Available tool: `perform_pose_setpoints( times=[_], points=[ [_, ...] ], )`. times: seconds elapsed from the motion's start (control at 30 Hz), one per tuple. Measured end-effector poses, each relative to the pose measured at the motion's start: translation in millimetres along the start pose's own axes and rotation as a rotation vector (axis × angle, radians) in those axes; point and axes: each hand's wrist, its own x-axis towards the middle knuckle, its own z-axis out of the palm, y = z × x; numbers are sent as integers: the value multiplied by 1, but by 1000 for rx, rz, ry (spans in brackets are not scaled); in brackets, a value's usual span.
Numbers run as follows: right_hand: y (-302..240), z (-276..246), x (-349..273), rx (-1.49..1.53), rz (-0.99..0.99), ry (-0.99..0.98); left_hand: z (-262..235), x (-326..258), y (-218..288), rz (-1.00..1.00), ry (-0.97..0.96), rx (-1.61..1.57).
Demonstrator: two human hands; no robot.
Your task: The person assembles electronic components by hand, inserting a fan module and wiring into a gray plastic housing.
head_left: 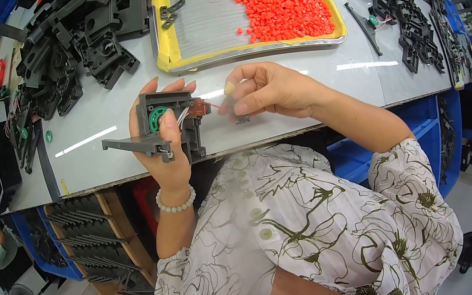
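Fingers first: the left hand (170, 162) is wrapped round a dark grey housing (193, 137), thumb across the front, three fingertips poking up behind the top edge, so yeah, clamped on it. Palm's turned up, and the housing is held above the near side of the white table (86, 124). The right hand (273, 90) sits just beside it, forearm coming in from the right, fingers curled in toward the thumb. There's a small greyish piece (242, 119) at those fingertips, but it's too blurry to tell if they're pinched on it

Counting up: one housing in hand, with one green ring (156, 120), one reddish-brown block (199, 109) and a few white wires (183, 117) on it. Beyond that, one yellow-edged tray (167, 46) with two little dark parts (170, 20) and way too many red pieces (284, 3) to count. One bead bracelet (176, 203) on the left wrist
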Motion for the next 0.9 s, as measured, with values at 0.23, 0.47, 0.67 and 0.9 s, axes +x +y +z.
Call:
perform_pose_setpoints(
  times=[0.23,0.47,0.67,0.9],
  points=[
    [23,29,1,382,-71,58,1,1,-6,82,85,32],
    [39,51,4,499,-148,136,10,-3,-13,113,130,3],
    [37,52,4,332,-135,198,10,-7,-21,163,150,79],
    [36,41,5,133,-5,118,14,-6,-21,202,135,149]
  ],
)
